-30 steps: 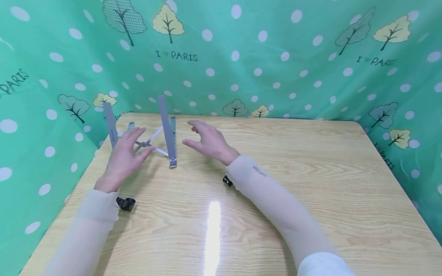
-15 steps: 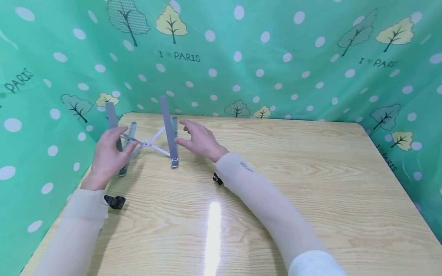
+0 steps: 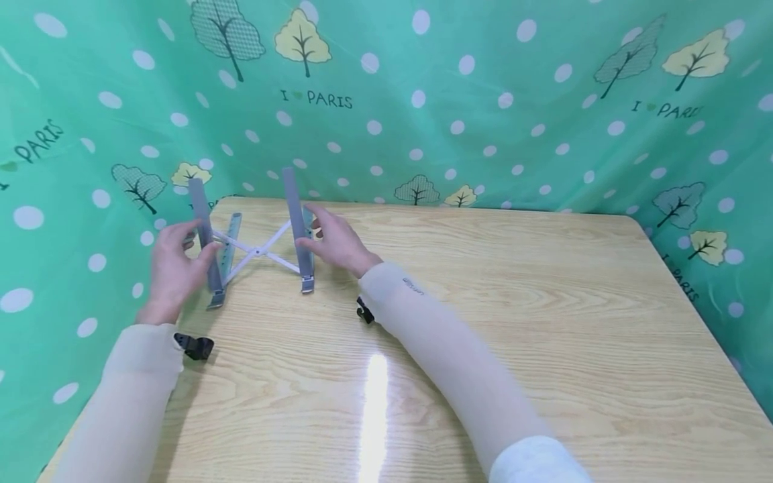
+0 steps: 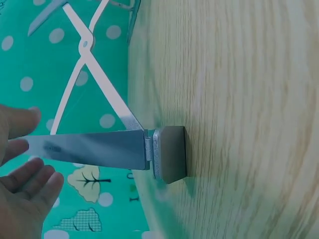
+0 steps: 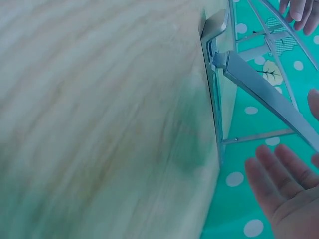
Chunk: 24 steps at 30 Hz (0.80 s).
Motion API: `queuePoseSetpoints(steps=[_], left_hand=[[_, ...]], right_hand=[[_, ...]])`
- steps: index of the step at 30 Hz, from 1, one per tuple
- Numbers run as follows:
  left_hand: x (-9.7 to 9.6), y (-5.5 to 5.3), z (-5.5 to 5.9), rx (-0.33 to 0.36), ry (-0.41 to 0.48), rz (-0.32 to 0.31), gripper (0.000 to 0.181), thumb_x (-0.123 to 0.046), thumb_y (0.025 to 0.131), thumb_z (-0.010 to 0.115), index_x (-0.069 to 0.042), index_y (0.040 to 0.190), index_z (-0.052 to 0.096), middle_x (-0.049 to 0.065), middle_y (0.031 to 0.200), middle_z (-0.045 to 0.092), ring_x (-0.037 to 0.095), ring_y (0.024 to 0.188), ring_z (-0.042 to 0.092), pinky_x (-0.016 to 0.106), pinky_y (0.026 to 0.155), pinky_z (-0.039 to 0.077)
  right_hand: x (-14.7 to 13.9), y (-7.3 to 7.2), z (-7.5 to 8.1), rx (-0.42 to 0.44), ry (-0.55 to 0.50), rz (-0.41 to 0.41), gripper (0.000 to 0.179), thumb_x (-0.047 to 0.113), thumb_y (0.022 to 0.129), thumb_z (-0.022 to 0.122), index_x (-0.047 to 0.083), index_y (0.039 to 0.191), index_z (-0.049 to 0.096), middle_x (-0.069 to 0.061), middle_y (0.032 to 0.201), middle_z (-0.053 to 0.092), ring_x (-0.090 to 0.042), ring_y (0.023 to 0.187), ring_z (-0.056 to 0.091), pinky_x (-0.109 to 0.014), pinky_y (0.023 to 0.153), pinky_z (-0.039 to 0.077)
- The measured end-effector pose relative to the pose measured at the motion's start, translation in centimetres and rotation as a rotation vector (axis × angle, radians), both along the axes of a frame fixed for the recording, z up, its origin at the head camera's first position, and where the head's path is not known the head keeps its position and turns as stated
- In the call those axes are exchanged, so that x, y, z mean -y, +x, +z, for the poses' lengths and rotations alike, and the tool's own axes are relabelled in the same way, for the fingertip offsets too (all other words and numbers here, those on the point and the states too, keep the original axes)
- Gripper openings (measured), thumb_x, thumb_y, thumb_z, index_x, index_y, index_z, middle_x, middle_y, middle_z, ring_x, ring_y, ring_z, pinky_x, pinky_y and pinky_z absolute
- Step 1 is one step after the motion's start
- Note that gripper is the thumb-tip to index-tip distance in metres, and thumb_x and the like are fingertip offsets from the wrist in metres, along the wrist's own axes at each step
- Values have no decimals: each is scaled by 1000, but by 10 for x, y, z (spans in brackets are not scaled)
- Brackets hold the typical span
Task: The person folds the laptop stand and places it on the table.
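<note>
A grey folding laptop stand (image 3: pixel 258 251) stands unfolded at the table's back left, its two long arms raised and joined by crossed struts. My left hand (image 3: pixel 175 265) is at the left arm (image 3: pixel 202 221), thumb on one side and fingers on the other. In the left wrist view the left fingers (image 4: pixel 40 184) look loose around that arm. My right hand (image 3: pixel 338 241) is at the right arm (image 3: pixel 296 221), its thumb at the bar. The right fingers (image 5: pixel 279 174) are extended beside the bar in the right wrist view. Firm contact of either hand cannot be told.
The wooden table (image 3: pixel 513 302) extends to the right and front, with a bright light reflection near the front middle. A green dotted cloth (image 3: pixel 386 100) hangs at the back and both sides. A black wrist camera (image 3: pixel 194 347) sits at the left cuff.
My left hand has moved left from the stand's middle to its left arm. My right hand has moved left, up to the right arm. The stand stays in about the same place.
</note>
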<state>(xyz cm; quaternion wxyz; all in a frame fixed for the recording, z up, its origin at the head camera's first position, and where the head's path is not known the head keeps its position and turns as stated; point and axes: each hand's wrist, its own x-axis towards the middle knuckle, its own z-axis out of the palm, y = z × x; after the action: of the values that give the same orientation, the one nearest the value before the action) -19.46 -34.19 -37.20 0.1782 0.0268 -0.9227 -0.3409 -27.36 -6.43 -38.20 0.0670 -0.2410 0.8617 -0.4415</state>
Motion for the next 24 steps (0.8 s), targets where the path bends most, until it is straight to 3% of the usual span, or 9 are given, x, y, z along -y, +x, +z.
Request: queuePoseSetpoints(steps=[6,12,21,24], left_hand=[[5,0,1,100,91,61,58,-25,97,52,-4,148,32,23,143,34,43,122,45,50,98,44],[7,-4,1,175,114,91,54,-24,96,56,-5,144,40,20,135,50,34,116,53,46,91,49],[10,-7,-4,182,120,121,55,-23,95,57,-6,144,40,17,122,57,27,108,55,19,77,48],[11,-6,-5,191,122,127,54,-24,96,56,-6,144,40,16,121,56,24,105,55,15,73,47]], right_hand=[[9,0,-7,91,-132,-15,79,27,87,71,37,150,23,-9,120,59,-11,88,62,-25,72,54],[18,3,-13,159,-240,-48,72,13,91,65,35,149,28,-4,101,59,-14,75,64,-24,63,56],[27,5,-15,120,-260,-131,67,4,92,61,25,148,32,-5,91,57,-14,75,62,-20,65,54],[28,6,-16,111,-257,-135,67,4,92,61,24,149,31,-5,90,57,-14,74,62,-20,64,54]])
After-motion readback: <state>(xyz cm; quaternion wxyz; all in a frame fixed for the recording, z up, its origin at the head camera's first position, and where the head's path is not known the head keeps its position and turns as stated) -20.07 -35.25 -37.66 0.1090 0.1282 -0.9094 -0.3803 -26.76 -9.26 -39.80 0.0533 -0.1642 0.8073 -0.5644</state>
